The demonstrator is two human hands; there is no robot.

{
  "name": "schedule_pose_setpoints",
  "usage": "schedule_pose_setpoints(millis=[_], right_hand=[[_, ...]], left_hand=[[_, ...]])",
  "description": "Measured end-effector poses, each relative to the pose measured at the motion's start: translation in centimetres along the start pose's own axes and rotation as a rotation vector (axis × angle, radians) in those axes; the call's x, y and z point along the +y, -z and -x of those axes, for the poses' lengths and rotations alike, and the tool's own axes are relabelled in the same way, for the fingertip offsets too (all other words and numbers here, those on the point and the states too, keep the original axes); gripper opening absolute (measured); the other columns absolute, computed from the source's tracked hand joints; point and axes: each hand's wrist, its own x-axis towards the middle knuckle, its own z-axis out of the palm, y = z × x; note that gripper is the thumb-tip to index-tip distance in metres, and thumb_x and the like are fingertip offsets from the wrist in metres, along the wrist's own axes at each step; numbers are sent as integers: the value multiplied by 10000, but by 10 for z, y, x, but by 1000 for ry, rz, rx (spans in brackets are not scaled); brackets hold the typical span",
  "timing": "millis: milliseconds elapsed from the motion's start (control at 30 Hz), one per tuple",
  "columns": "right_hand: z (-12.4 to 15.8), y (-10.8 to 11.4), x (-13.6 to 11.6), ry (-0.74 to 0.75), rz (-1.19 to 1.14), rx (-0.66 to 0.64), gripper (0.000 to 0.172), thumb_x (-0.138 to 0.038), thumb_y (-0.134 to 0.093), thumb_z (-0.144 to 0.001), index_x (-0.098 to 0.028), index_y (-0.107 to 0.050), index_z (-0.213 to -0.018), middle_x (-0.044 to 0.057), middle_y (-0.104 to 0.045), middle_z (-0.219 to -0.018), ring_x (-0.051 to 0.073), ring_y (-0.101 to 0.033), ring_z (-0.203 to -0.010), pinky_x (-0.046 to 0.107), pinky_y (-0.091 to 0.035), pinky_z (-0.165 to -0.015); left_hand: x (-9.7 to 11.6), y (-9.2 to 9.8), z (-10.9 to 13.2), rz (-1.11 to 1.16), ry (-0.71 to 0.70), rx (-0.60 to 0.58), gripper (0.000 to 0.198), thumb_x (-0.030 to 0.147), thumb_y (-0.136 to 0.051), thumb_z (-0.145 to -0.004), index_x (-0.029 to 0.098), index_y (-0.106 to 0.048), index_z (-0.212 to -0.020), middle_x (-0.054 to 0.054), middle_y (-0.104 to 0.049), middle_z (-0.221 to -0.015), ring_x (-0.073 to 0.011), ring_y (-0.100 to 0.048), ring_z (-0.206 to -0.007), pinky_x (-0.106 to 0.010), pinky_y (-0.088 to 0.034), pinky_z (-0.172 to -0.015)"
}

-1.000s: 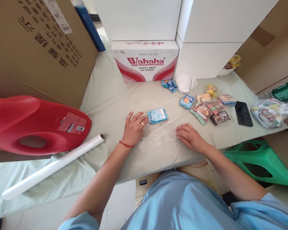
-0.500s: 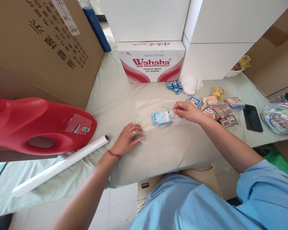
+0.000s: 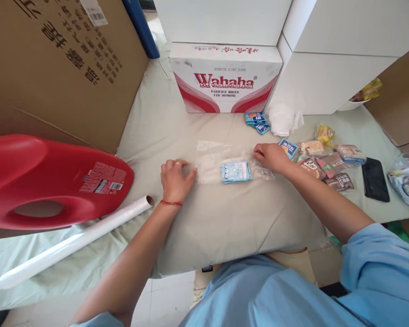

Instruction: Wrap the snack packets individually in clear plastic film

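A light-blue snack packet [image 3: 236, 172] lies in the middle of a sheet of clear plastic film [image 3: 211, 156] spread on the cloth-covered table [image 3: 225, 218]. My left hand [image 3: 175, 179] is closed on the film's left edge, just left of the packet. My right hand [image 3: 270, 156] pinches the film's right edge, which is folded over beside the packet. A red string sits on my left wrist.
A roll of film [image 3: 77, 240] and a red plastic jug [image 3: 51, 179] lie at left under a big cardboard box [image 3: 61, 68]. A Wahaha carton [image 3: 226, 77] stands behind. Several snack packets [image 3: 327, 159] and a black phone [image 3: 375, 179] lie at right.
My right hand rose from the near edge to the film's far right side and folded the film over the packet. My left hand slid to the left edge. The view shifted slightly.
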Motion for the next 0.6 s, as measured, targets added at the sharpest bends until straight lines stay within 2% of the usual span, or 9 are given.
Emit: schedule_pose_setpoints(millis=[67, 133, 200, 233, 267, 333, 400, 500, 600], right_hand=[[1, -2, 0, -15, 68, -6, 270, -321, -540, -1004, -194, -766, -1078, 111, -796, -1066, 258, -697, -965, 306, -368, -684], [2, -2, 1, -20, 84, -11, 278, -326, -529, -1013, -197, -765, -1085, 108, -799, -1072, 258, -703, -960, 309, -361, -677], [2, -1, 1, -16, 85, -16, 277, -322, -528, -1015, -198, -765, -1087, 105, -801, -1079, 258, -705, -959, 312, -359, -677], [3, 0, 1, -15, 84, -18, 275, -319, -529, -1015, -197, -765, -1087, 104, -801, -1077, 259, -705, -961, 313, -358, -678], [3, 0, 0, -15, 83, -22, 275, -316, -531, -1014, -195, -766, -1088, 104, -801, -1072, 260, -706, -962, 314, -358, -680], [3, -1, -1, -15, 83, -32, 277, -315, -534, -1013, -191, -768, -1093, 104, -801, -1057, 262, -704, -961, 316, -359, -683], [4, -1, -2, -16, 88, -41, 282, -316, -531, -1015, -189, -770, -1093, 105, -797, -1042, 263, -701, -956, 317, -366, -688], [6, 3, -2, -21, 95, -89, 265, -291, -543, -1001, -191, -774, -1084, 106, -788, -1033, 262, -695, -943, 316, -396, -711], [1, 14, -4, -2, 113, -109, 237, -267, -590, -964, -173, -785, -1061, 144, -757, -1113, 292, -680, -1004, 341, -451, -802]], left_hand=[[1, 9, 1, 19, 25, 93, 253, 389, -697, -862, 231, -673, -1058, -97, -634, -1085, -307, -588, -1081, -528, -523, -1015], [8, 24, 7, 12, 4, 234, 210, 322, -648, -905, 247, -653, -1101, -106, -616, -1093, -307, -586, -1085, -535, -522, -1010], [22, 40, 19, -13, -112, 418, 185, 195, -550, -929, 254, -643, -1077, -114, -618, -1037, -303, -596, -1047, -526, -527, -944], [32, 46, 27, -21, -215, 477, 204, 146, -510, -930, 262, -642, -1036, -100, -623, -969, -291, -606, -990, -506, -525, -883], [43, 48, 35, -3, -361, 486, 216, 118, -499, -918, 270, -639, -981, -71, -623, -880, -265, -611, -887, -476, -516, -814], [67, 45, 49, 65, -644, 281, 211, 104, -511, -897, 266, -644, -927, -45, -665, -833, -231, -625, -809, -424, -489, -748], [89, 31, 56, 66, -707, 22, 219, 114, -517, -914, 253, -681, -954, -59, -727, -890, -239, -659, -897, -413, -470, -767], [108, 2, 49, -36, -525, -191, 343, 134, -457, -965, 222, -714, -1175, -111, -761, -1220, -279, -660, -1104, -451, -469, -864], [112, -20, 37, -95, -360, -283, 447, 153, -418, -986, 243, -680, -1337, -92, -671, -1461, -302, -616, -1222, -484, -460, -937]])
